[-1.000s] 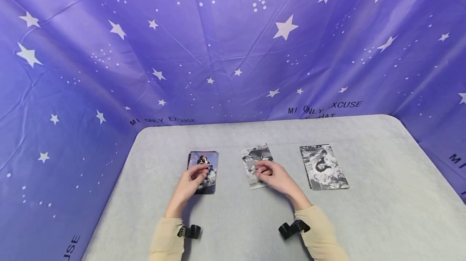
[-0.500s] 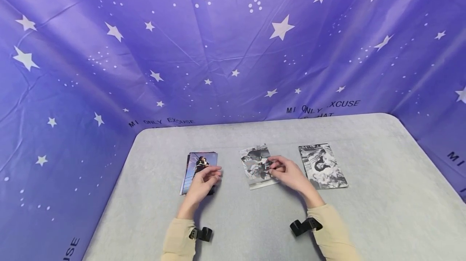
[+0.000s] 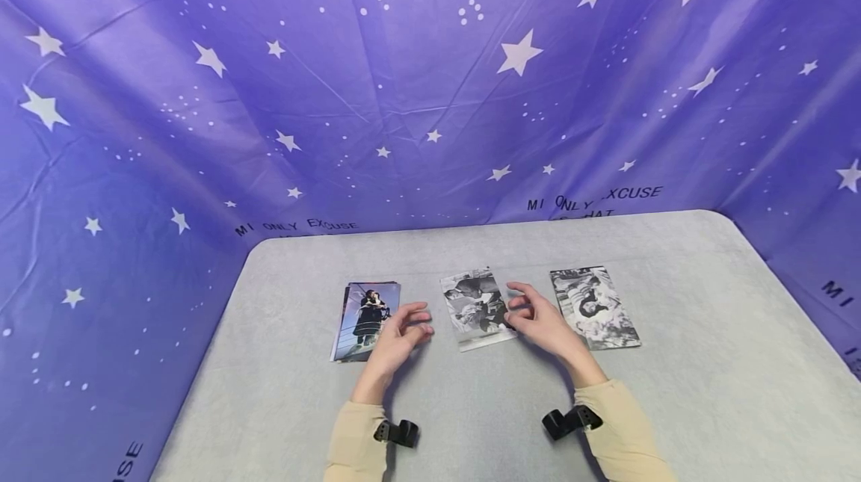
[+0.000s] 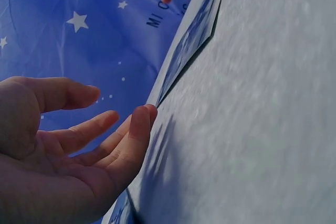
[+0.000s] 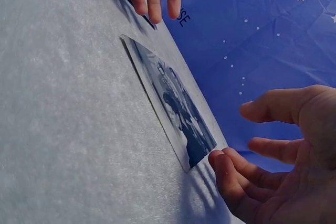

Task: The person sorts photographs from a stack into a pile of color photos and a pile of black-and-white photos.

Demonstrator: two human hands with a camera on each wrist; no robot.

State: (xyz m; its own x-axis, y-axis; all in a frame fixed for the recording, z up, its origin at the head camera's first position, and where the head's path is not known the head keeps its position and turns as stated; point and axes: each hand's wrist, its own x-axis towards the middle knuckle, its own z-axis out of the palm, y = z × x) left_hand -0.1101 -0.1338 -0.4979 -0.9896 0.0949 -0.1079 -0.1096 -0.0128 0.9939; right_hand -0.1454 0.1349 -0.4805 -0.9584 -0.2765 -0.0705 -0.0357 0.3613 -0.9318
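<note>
Three lots of photos lie in a row on the grey table [image 3: 471, 407]. A small stack with a colour photo [image 3: 365, 311] on top is at the left. A black-and-white photo [image 3: 474, 306] [image 5: 176, 106] lies in the middle, and another black-and-white photo [image 3: 592, 306] at the right. My left hand [image 3: 417, 321] [image 4: 118, 106] hovers open between the stack and the middle photo and holds nothing. My right hand [image 3: 521, 309] [image 5: 231, 135] hovers open at the middle photo's right edge, fingers spread and empty. The palms face each other across that photo.
A purple cloth with white stars [image 3: 430, 93] hangs as a backdrop behind the table and along both sides. Bare grey tabletop lies in front of the photos and to the right. Black wrist straps [image 3: 397, 433] sit on both beige sleeves.
My left hand came off the colour stack and moved right. My right hand let go of the middle photo, slid to its right edge and opened.
</note>
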